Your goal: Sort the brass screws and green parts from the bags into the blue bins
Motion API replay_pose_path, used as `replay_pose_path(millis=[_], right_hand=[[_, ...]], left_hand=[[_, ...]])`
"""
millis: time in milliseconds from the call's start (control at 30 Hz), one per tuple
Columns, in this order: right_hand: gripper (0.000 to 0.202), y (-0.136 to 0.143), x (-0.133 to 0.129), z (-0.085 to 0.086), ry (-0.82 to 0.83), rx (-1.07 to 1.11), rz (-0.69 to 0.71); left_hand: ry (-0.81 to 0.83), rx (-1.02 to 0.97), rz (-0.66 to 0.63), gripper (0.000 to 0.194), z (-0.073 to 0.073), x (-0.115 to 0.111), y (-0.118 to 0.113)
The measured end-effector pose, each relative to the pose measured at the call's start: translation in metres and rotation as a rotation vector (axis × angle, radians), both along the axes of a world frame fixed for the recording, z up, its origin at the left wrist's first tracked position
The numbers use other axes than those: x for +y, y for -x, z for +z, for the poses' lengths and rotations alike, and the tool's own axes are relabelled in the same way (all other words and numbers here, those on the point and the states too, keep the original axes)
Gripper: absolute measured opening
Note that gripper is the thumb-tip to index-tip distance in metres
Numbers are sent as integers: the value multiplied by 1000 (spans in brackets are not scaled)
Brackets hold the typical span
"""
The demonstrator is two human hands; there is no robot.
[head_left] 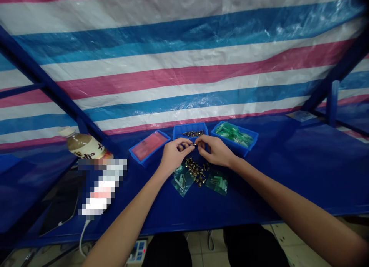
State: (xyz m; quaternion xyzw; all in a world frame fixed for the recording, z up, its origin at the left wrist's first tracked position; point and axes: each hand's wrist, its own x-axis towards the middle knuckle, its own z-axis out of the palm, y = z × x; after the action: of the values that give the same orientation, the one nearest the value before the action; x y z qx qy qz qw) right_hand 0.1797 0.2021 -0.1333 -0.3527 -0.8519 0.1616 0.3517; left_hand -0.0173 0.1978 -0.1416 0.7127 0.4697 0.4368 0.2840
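My left hand [174,155] and my right hand [216,151] meet over the blue table, fingertips closed in a pinch. Between them is a small brass-coloured screw [195,145], mostly hidden by the fingers. Just below lies a loose pile of brass-coloured screws [196,170]. A green-tinted plastic bag [182,181] with white plugs and screws lies left of the pile, and a similar bag [217,182] lies to its right. Behind my hands stands a blue bin [190,127] holding more brass-coloured screws.
A blue bin [138,159] with flat pink-red contents stands at left. Another bin [248,151], at right, holds green bags. A drink bottle [86,145], a dark tablet-like device [59,205] and a white cable [83,236] are at far left. Striped sheeting [184,75] hangs behind.
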Motion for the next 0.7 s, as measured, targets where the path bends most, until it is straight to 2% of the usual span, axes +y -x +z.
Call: replay_pose_path(millis=[67,267,367,467,533,633,700], right_hand=[[14,0,-1,2,55,45,-1],[21,-1,2,0,187,107,2],[20,-1,6,-3,50,46,-206],[27,0,10,-3,-118,-150,-471],[33,0,11,-2,-137,-273,-542],[36,-1,9,1,-114,-335,-510],[34,-4,6,5,-100,-327,-427]], left_hand=[[-20,-26,-14,21,-1,-1,-1],[-51,2,-52,22,2,-5,-4],[-64,34,-18,34,7,-8,-5],[-100,116,62,36,11,-11,-6],[-120,181,104,33,11,-12,-6],[-143,260,132,30,10,-11,-5],[-166,312,147,28,8,-10,-3]])
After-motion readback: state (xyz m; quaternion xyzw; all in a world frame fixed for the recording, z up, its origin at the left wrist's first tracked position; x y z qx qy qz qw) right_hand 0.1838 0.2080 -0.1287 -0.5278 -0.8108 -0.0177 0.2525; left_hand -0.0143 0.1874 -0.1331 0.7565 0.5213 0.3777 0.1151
